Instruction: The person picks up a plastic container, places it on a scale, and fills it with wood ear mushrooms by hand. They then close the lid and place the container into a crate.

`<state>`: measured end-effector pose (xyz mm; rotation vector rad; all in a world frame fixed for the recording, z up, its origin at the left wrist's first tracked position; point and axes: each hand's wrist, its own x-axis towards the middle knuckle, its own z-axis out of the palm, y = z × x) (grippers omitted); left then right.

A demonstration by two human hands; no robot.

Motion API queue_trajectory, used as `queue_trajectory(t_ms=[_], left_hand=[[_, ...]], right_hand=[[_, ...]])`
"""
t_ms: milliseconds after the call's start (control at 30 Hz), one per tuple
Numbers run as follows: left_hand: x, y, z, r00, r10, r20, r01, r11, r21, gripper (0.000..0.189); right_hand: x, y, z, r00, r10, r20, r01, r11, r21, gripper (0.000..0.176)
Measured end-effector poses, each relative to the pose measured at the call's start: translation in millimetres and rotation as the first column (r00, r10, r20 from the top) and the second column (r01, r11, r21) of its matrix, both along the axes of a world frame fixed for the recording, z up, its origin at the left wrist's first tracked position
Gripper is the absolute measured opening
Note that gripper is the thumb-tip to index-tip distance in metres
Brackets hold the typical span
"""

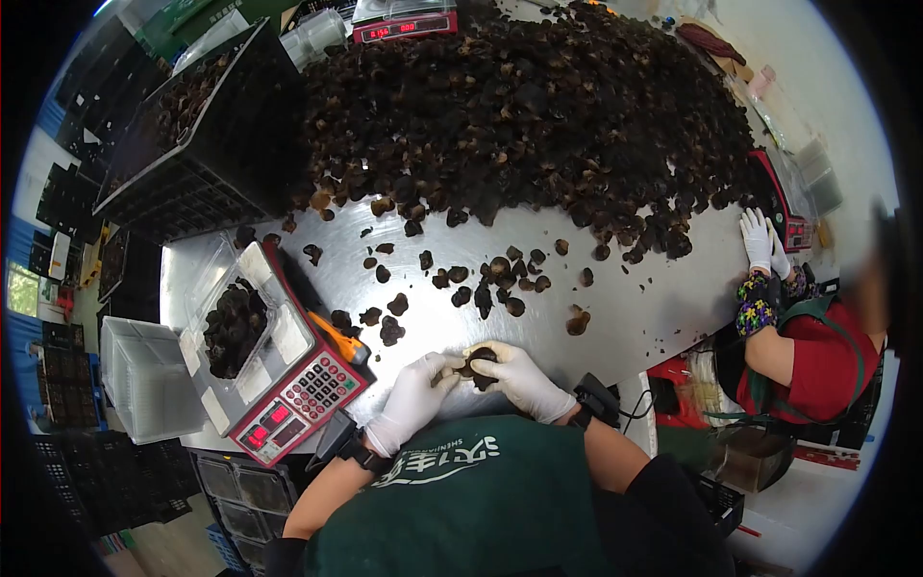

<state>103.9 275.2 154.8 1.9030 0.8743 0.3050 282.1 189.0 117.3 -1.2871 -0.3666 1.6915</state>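
Note:
Both white-gloved hands meet near the front edge of the steel table (423, 337). Between them is a dark brown wood ear mushroom (483, 363). My right hand (524, 383) grips it with thumb and fingers, while my left hand (415, 396) pinches its left side. Several loose wood ears (500, 274) lie on the metal beyond my hands. To the left stands a red-and-white digital scale (288, 385), bearing a clear plastic tray (266, 313) filled with dark wood ears. An orange-handled tool (338, 337) rests beside the scale.
A large heap of wood ears (529, 115) covers the far table. A black crate (216, 144) stands back left, and stacked clear trays (144, 380) sit left of the scale. At right, a co-worker in red (817, 361) has gloved hands near another scale (784, 197). A third scale (404, 26) is at the back.

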Motion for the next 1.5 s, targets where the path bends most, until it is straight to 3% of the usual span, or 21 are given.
queue_trajectory(t_ms=[100,200,267,300,367,400,433,500,700,767,800,833,900,967,1033,1100,1167,1200,1333,1433,1500], left_hand=[[-6.1,-6.4,-7.6,0.991,0.080,0.107,-0.065,0.987,-0.145,0.026],[-25.2,-8.3,-1.5,0.993,0.069,0.093,-0.065,0.997,-0.042,0.026],[-44.8,-10.4,-2.4,0.994,0.100,0.048,-0.096,0.992,-0.075,0.026],[-53.8,-12.3,-2.7,0.993,0.116,0.028,-0.113,0.989,-0.093,0.025],[-65.3,-17.6,4.9,0.985,0.173,0.002,-0.172,0.978,-0.116,0.022],[-71.2,-19.6,6.9,0.980,0.196,0.019,-0.193,0.975,-0.106,0.021],[-77.2,-21.6,10.4,0.974,0.225,0.030,-0.221,0.970,-0.100,0.021],[-85.2,-25.9,13.5,0.968,0.251,0.007,-0.247,0.955,-0.167,0.022],[-108.2,-46.4,-5.1,0.942,0.322,0.094,-0.314,0.945,-0.089,0.021],[-122.6,-43.0,20.7,0.940,0.326,0.099,-0.310,0.939,-0.146,0.021],[-140.4,-36.6,43.8,0.930,0.339,0.146,-0.317,0.936,-0.153,0.021],[-154.8,-29.9,67.1,0.925,0.328,0.190,-0.300,0.940,-0.165,0.022],[-188.7,-9.0,110.9,0.818,0.561,0.129,-0.513,0.812,-0.277,0.020],[-227.4,23.3,119.5,0.626,0.764,0.160,-0.764,0.641,-0.070,0.021],[-266.7,75.1,117.6,0.556,0.767,0.322,-0.824,0.559,0.092,0.022],[-286.2,124.7,113.3,0.550,0.772,0.318,-0.832,0.540,0.127,0.023],[-287.5,163.0,105.7,0.531,0.843,0.082,-0.831,0.499,0.247,0.024],[-285.4,174.7,102.4,0.498,0.866,-0.039,-0.818,0.485,0.309,0.024],[-256.3,178.8,99.7,0.724,0.688,0.058,-0.610,0.599,0.518,0.023],[-244.4,169.6,104.5,0.828,0.541,-0.146,-0.352,0.705,0.616,0.026],[-244.8,173.5,92.6,0.827,0.556,-0.085,-0.387,0.672,0.632,0.020]], right_hand=[[13.8,4.2,-0.9,0.981,-0.103,-0.165,0.106,0.994,0.007,0.029],[34.0,9.0,-2.2,0.979,-0.094,-0.183,0.109,0.991,0.071,0.029],[45.8,15.0,1.0,0.983,-0.089,-0.163,0.109,0.987,0.119,0.028],[50.5,19.4,0.5,0.985,-0.114,-0.131,0.133,0.980,0.146,0.022],[47.2,38.8,11.0,0.946,-0.139,0.293,0.080,0.975,0.205,0.016],[41.1,49.4,13.5,0.849,-0.178,0.498,0.073,0.972,0.223,0.016],[40.2,55.7,-0.1,0.563,-0.269,0.782,-0.075,0.925,0.372,0.019],[31.1,65.1,-1.7,0.162,-0.356,0.920,-0.351,0.851,0.391,0.024],[28.8,78.2,-11.7,-0.012,-0.165,0.986,-0.525,0.841,0.135,0.022],[56.0,88.9,-19.4,0.034,-0.225,0.974,-0.687,0.702,0.186,0.021],[52.7,102.4,6.9,0.304,0.083,0.949,-0.545,0.832,0.102,0.021],[55.7,106.4,37.7,0.577,0.317,0.753,-0.403,0.912,-0.075,0.020],[51.1,113.9,60.9,0.836,0.170,0.522,-0.288,0.945,0.154,0.023],[57.5,124.3,52.5,0.987,0.134,0.091,-0.156,0.941,0.302,0.030],[63.4,136.6,25.1,0.941,0.158,-0.299,-0.043,0.933,0.357,0.039],[47.0,148.5,11.4,0.785,0.208,-0.583,0.046,0.920,0.389,0.041],[24.3,160.9,10.3,0.691,0.198,-0.696,0.102,0.925,0.365,0.042],[13.0,168.4,15.0,0.661,0.221,-0.717,0.106,0.919,0.381,0.042],[-14.0,198.7,24.8,0.642,0.277,-0.715,0.063,0.910,0.410,0.044],[-29.8,220.4,35.2,0.740,0.357,-0.570,-0.082,0.889,0.450,0.028],[-43.4,228.5,49.6,0.840,0.381,-0.386,-0.197,0.878,0.437,0.026]])
